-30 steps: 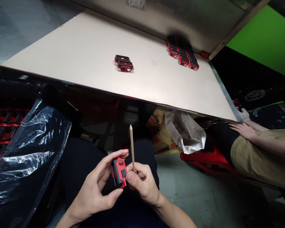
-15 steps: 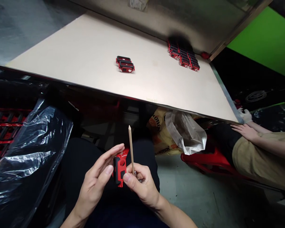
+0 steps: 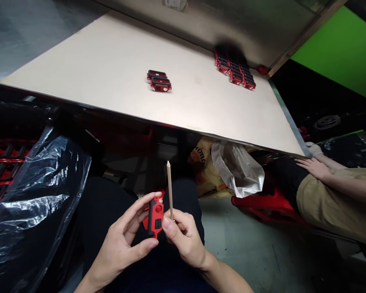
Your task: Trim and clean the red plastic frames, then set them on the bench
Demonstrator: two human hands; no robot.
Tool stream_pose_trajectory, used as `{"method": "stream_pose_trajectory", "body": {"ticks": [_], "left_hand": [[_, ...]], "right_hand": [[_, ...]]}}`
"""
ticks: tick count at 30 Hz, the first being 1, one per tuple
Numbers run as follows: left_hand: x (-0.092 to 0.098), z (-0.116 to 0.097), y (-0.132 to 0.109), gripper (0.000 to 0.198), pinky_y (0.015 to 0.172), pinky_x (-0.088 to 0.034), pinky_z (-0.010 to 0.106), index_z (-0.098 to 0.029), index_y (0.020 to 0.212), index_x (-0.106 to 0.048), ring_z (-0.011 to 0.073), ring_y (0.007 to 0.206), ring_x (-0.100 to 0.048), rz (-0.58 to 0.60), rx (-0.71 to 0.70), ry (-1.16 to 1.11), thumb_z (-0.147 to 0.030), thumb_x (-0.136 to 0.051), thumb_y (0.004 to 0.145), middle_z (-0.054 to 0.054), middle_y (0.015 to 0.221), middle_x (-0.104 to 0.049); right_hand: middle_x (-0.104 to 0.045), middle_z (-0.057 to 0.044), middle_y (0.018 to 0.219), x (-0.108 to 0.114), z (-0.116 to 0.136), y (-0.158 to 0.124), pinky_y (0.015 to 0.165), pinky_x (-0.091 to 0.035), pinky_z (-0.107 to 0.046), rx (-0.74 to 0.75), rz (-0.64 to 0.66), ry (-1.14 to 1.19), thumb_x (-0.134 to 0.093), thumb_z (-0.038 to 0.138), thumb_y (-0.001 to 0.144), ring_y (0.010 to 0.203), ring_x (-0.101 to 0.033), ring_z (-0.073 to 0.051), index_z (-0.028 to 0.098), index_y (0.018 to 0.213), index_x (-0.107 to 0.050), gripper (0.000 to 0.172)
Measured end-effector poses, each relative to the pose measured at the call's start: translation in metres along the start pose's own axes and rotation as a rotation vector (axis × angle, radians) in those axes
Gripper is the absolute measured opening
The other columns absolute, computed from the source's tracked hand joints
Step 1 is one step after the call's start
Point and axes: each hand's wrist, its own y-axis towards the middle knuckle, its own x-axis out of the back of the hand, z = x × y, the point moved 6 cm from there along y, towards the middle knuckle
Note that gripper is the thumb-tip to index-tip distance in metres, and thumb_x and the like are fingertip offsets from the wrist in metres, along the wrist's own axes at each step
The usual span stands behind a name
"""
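Over my lap, my left hand (image 3: 122, 240) pinches a small red and black plastic part (image 3: 155, 217) between thumb and fingertips. My right hand (image 3: 184, 238) is closed round a thin wooden stick (image 3: 170, 188) that points straight up, and its thumb presses against the part's right side. Both hands sit below the near edge of the beige table (image 3: 116, 69).
Two red and black parts (image 3: 159, 81) lie mid-table and a row of several more (image 3: 234, 71) at the far right. A black plastic bag (image 3: 33, 207) lies left, a clear bag (image 3: 238, 169) under the table. Another person's hand (image 3: 312, 167) and arm rest at right.
The part has been turned in my fingers, its black window now facing up. My left thumb has closed under it again. The stick stays upright.
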Motion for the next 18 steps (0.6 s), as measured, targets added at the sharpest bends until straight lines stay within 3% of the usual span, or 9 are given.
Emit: {"method": "stream_pose_trajectory", "body": {"ticks": [12,16,18], "left_hand": [[0.001,0.007,-0.001,0.064,0.101,-0.056,0.021,-0.044,0.123,-0.074,0.0248,0.122,-0.07,0.039,0.028,-0.013,-0.042,-0.097,0.063,-0.002,0.133,-0.074],[0.01,0.004,0.004,0.062,0.101,-0.056,0.023,-0.046,0.13,-0.068,0.0226,0.122,-0.07,0.074,-0.076,0.154,-0.035,-0.091,0.073,-0.003,0.139,-0.07],[0.023,-0.01,0.013,0.062,0.102,-0.055,0.024,-0.046,0.134,-0.065,0.0228,0.124,-0.069,0.043,-0.169,0.301,-0.036,-0.088,0.077,-0.003,0.141,-0.068]], "right_hand": [[-0.037,0.005,0.061,-0.003,-0.005,0.0,0.049,-0.024,-0.022,-0.063,0.035,0.075,-0.056,0.061,0.098,0.054,-0.029,-0.008,0.018,0.076,-0.053,0.048],[-0.033,0.009,0.054,-0.001,-0.01,0.001,0.043,-0.02,-0.02,-0.069,0.017,0.173,-0.056,0.063,0.097,0.045,-0.024,-0.005,0.017,0.078,-0.058,0.05],[-0.029,0.01,0.051,0.006,-0.012,0.002,0.041,-0.019,-0.02,-0.053,-0.034,0.204,-0.055,0.066,0.097,0.043,-0.022,-0.005,0.016,0.079,-0.063,0.054]]}}
